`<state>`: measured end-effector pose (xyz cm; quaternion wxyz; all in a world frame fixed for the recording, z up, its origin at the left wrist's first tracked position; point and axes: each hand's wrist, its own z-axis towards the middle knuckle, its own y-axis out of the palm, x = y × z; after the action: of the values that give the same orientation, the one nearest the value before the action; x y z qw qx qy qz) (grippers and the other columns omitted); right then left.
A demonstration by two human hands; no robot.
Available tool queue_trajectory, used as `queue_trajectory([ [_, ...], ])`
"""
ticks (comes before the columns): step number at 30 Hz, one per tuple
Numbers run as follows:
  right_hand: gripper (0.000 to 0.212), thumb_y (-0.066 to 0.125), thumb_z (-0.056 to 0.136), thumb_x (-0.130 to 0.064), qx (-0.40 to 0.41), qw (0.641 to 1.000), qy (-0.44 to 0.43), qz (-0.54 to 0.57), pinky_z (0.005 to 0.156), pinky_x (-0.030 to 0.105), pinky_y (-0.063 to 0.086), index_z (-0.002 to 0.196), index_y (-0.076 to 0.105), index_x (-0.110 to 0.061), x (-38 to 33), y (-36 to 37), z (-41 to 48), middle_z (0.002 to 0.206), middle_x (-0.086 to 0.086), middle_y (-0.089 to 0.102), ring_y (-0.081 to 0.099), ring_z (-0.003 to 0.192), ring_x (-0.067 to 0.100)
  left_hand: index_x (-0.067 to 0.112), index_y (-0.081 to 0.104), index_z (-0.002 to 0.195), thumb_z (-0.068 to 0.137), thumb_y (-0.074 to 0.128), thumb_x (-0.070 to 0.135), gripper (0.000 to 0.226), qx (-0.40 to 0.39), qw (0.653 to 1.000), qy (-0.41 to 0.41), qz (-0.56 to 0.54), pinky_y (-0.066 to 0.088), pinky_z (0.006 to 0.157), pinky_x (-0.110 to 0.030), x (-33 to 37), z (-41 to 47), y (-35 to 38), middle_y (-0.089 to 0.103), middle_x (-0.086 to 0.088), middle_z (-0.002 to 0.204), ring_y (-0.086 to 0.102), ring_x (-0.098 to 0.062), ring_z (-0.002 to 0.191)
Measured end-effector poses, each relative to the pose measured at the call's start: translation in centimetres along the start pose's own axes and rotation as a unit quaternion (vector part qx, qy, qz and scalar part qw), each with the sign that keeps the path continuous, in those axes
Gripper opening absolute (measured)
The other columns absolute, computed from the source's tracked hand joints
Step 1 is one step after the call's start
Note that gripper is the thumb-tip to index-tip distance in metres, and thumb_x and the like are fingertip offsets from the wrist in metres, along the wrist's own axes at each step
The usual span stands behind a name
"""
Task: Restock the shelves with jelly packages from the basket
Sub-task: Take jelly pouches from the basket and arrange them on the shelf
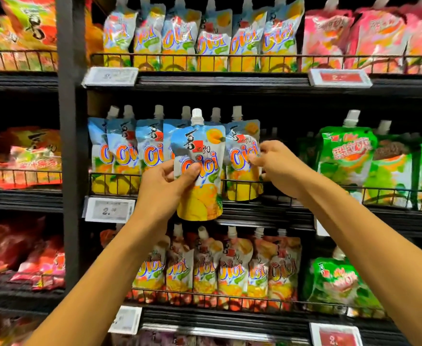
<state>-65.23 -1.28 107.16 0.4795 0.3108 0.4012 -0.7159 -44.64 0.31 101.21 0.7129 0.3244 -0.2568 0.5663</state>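
My left hand (166,187) grips a blue and yellow jelly pouch (200,171) with a white cap, upright in front of the middle shelf. Behind it stands a row of the same pouches (122,156) behind a black wire rail (115,174). My right hand (272,163) pinches the right edge of the rightmost pouch in that row (242,166), fingers curled on it. To the right of that pouch the shelf shows a dark gap (279,136). The basket is out of view.
Green pouches (347,158) fill the middle shelf's right side. More blue and yellow pouches (200,38) and pink packs (369,38) stand above, orange pouches (219,265) below. A black upright post (71,146) divides off snack bags at left. Price tags (110,209) clip to the shelf edges.
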Motion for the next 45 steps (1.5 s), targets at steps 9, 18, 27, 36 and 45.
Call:
queue_trajectory([
  [9,0.009,0.055,0.092,-0.004,-0.013,0.987,0.048,-0.152,0.102,0.054,0.046,0.096,0.056,0.004,0.1,-0.9,0.8,0.114,0.026,0.064,0.058,0.116,0.040,0.007,0.071,0.102,0.088,0.068,0.017,0.017,0.012,0.999,-0.044,-0.029,0.053,0.060,-0.014,-0.7,-1.1,1.2,0.078,0.001,0.086,0.073,-0.006,0.076],
  [18,0.009,0.060,0.092,-0.018,0.142,0.952,-0.218,-0.159,0.072,0.016,0.050,0.098,0.066,-0.018,0.2,-1.4,-6.2,0.094,-0.004,0.069,0.064,0.086,0.010,0.014,0.071,0.093,0.089,0.068,0.015,0.006,0.003,0.999,-0.036,-0.028,0.049,0.056,-0.007,-0.1,-1.9,3.0,0.077,0.009,0.081,0.071,0.001,0.073],
  [27,0.024,0.067,0.090,-0.022,-0.004,0.995,-0.097,0.021,0.071,0.036,0.062,0.110,0.067,-0.009,0.1,-1.9,-8.9,0.099,0.007,0.075,0.073,0.088,0.021,0.017,0.074,0.094,0.084,0.074,0.022,0.011,-0.023,0.999,-0.023,-0.011,0.052,0.062,-0.013,0.8,-2.1,6.0,0.077,0.003,0.086,0.072,-0.005,0.078],
  [36,0.009,0.061,0.093,-0.005,0.230,0.961,-0.147,0.036,0.071,0.034,0.060,0.096,0.065,-0.012,-1.9,-5.4,-5.5,0.092,0.008,0.071,0.069,0.081,0.016,0.023,0.067,0.113,0.094,0.060,0.030,0.021,-0.038,0.997,0.029,0.052,0.057,0.088,-0.026,3.6,0.0,7.6,0.073,0.004,0.108,0.067,-0.007,0.102],
  [45,0.016,0.056,0.093,-0.009,0.253,0.940,-0.149,-0.173,0.087,0.038,0.051,0.107,0.062,-0.010,-1.0,-4.8,-2.5,0.103,0.006,0.066,0.063,0.100,0.024,0.017,0.061,0.123,0.100,0.043,0.019,0.029,-0.084,0.991,-0.031,0.102,0.058,0.086,-0.033,2.5,0.7,10.1,0.067,-0.002,0.120,0.066,-0.014,0.104],
])
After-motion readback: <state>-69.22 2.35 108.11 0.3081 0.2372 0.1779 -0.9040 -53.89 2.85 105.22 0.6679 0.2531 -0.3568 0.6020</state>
